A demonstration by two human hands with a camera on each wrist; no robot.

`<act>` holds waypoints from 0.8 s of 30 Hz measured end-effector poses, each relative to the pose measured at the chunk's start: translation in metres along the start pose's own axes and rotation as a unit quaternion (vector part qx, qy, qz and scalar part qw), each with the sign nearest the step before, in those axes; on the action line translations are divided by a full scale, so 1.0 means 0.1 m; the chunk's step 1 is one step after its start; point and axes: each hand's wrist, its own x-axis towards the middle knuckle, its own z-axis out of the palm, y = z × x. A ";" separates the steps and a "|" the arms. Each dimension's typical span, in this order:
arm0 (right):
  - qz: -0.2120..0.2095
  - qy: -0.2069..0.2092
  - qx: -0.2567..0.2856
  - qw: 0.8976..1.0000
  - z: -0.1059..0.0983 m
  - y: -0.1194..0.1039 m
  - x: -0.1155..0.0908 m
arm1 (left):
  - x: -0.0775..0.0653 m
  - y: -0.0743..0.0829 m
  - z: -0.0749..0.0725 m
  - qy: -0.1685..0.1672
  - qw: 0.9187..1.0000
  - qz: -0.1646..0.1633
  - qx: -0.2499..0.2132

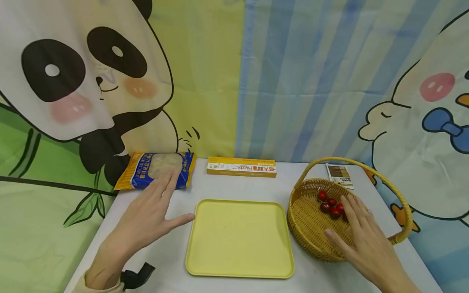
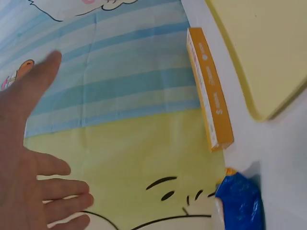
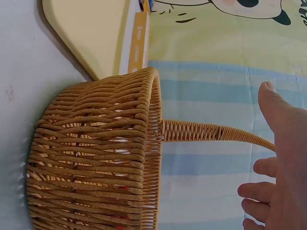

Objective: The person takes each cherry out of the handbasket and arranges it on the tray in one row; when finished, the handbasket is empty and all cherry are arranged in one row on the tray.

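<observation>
My left hand [image 1: 148, 217] hovers with straight fingers and the thumb spread, left of a yellow tray [image 1: 239, 239]. Its fingertips overlap the lower edge of a blue and yellow pasta bag [image 1: 165, 167] in the head view. On the right, my right hand [image 1: 368, 242] hangs over the near right side of a wicker basket [image 1: 311, 219], fingers extended and holding nothing. Several dark red cherries [image 1: 331, 202] lie inside the basket, partly hidden behind that hand. The right wrist view shows the hand above the basket's rim [image 3: 152, 96], apart from it.
A yellow and white pasta box [image 1: 241, 167] lies at the back against the printed curtain [image 1: 293, 81]. Behind the basket is a small brown and white packet [image 1: 340, 176]. The basket's tall handle [image 1: 393, 189] arches up at the right. A black strap [image 1: 137, 276] shows by the left wrist.
</observation>
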 end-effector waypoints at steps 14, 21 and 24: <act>0.039 -0.014 0.006 0.999 0.03 0.01 -0.08 | 0.25 0.18 0.12 0.015 0.989 0.017 -0.143; 0.076 -0.036 0.019 0.996 0.06 0.03 -0.16 | 0.33 0.28 0.17 0.006 0.979 0.013 -0.203; 0.085 -0.036 0.024 0.995 0.07 0.06 -0.19 | 0.36 0.33 0.20 0.006 0.972 0.012 -0.234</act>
